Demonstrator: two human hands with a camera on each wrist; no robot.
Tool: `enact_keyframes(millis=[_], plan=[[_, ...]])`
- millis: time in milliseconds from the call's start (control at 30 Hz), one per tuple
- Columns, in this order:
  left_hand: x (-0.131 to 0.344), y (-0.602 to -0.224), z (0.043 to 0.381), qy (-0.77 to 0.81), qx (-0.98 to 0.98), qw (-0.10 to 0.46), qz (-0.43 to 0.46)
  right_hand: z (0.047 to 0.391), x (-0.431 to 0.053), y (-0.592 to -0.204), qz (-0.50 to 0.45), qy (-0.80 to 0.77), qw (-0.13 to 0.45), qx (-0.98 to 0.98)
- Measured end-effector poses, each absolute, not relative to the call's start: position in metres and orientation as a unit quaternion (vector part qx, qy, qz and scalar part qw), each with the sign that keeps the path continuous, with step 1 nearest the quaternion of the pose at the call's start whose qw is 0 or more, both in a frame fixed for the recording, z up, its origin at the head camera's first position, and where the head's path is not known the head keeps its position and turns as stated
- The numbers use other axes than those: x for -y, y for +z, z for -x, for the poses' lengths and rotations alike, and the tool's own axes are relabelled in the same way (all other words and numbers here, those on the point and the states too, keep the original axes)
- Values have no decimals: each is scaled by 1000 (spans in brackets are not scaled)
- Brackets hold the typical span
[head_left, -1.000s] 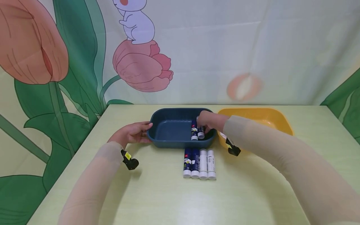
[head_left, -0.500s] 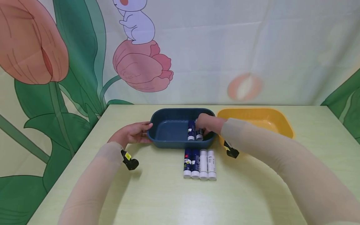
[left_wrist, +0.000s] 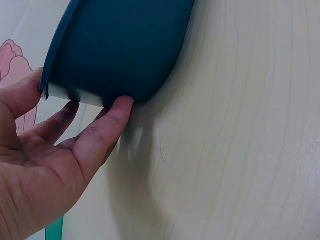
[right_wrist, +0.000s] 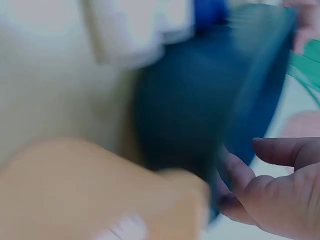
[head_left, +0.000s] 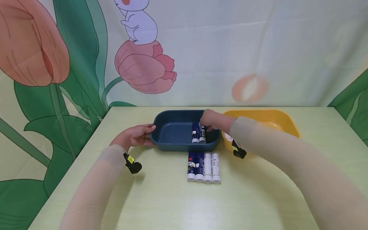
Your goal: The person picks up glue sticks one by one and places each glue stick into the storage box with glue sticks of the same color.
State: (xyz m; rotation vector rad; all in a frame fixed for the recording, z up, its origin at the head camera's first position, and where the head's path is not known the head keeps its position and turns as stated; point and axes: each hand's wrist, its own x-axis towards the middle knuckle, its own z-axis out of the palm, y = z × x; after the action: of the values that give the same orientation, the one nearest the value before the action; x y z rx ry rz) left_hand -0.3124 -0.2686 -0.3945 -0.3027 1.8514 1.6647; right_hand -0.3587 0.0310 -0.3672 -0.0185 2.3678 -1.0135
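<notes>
Two blue glue sticks [head_left: 195, 132] with white ends lie side by side in the right part of a dark blue tray [head_left: 175, 133]. My left hand [head_left: 136, 136] holds the tray's left end, thumb at the rim and fingers against the outer wall, as the left wrist view shows. Over the tray's right end is my right hand [head_left: 214, 120], just right of the sticks. In the right wrist view its thumb and fingers [right_wrist: 290, 150] stand apart with nothing seen between them. In front of the tray, two blue glue sticks [head_left: 195, 166] and two white glue sticks [head_left: 211, 167] lie in a row.
A yellow tray [head_left: 268, 116] stands right of the blue one, partly behind my right forearm. Something white [head_left: 228, 137] shows at its left side. A printed cloth [head_left: 207, 64] hangs behind the table's back edge.
The two sticks in the blue tray have shifted left. My right hand has let go of the right one and come up slightly. The left hand has stayed put.
</notes>
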Motion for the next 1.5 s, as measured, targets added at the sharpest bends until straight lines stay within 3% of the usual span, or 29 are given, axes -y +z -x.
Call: enact_keyframes(millis=[133, 367, 567, 1100, 1500], plan=[[269, -395, 312, 632, -701, 312, 113, 350, -46, -336, 39, -428, 267, -862], [268, -394, 312, 626, -705, 314, 107, 301, -77, -268, 105, -461, 221, -853], [267, -393, 312, 620, -709, 317, 108, 273, -102, -250, 136, -476, 183, -849], [265, -394, 310, 628, -703, 314, 114, 204, -135, -283, 183, -481, 126, -848], [265, -393, 309, 627, -705, 312, 115, 188, -140, -334, 180, -455, 151, -859]])
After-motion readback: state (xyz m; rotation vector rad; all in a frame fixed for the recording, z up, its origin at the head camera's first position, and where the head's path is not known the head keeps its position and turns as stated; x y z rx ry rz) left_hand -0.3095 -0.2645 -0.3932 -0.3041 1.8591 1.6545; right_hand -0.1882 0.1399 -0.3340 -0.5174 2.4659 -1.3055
